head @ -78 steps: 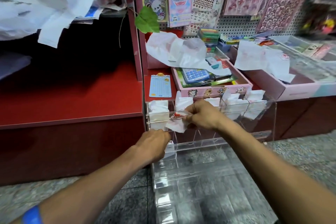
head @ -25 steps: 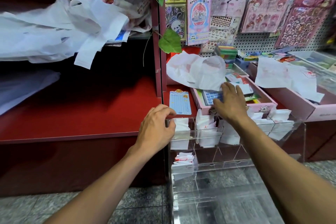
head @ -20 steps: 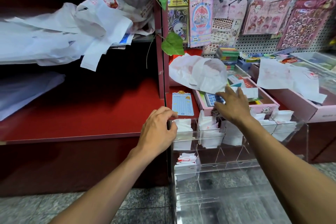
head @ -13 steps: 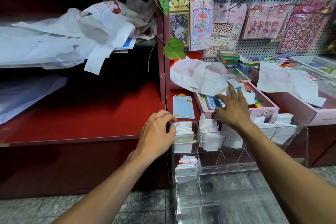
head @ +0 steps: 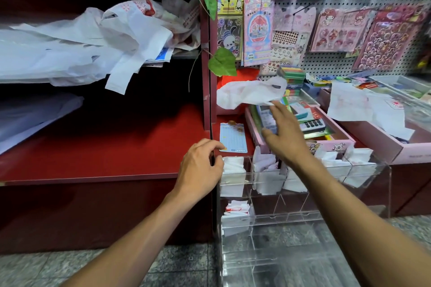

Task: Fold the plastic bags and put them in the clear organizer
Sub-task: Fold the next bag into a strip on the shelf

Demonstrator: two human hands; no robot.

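Note:
The clear organizer (head: 382, 184) stands on the floor against the red shelving. Folded white bags (head: 233, 168) fill its top row, and one more folded bag (head: 235, 214) sits in the left cell of the row below. My left hand (head: 200, 170) grips the organizer's top left corner, fingers curled round the edge. My right hand (head: 284, 133) reaches forward over the pink tray with straight fingers. Its fingertips touch the lower edge of a loose white plastic bag (head: 247, 95), which is blurred and stretched out to the left.
A heap of loose white bags (head: 93, 42) lies on the upper left shelf above a bare red shelf (head: 93, 147). The pink tray (head: 335, 147) holds calculators and stationery. Another white bag (head: 363, 105) drapes over the pink box at right. A pegboard of sticker packs hangs behind.
My right hand has left the organizer and reached up-left to the loose bag, which has gone from a heap to a stretched shape. My left hand stays on the organizer's corner.

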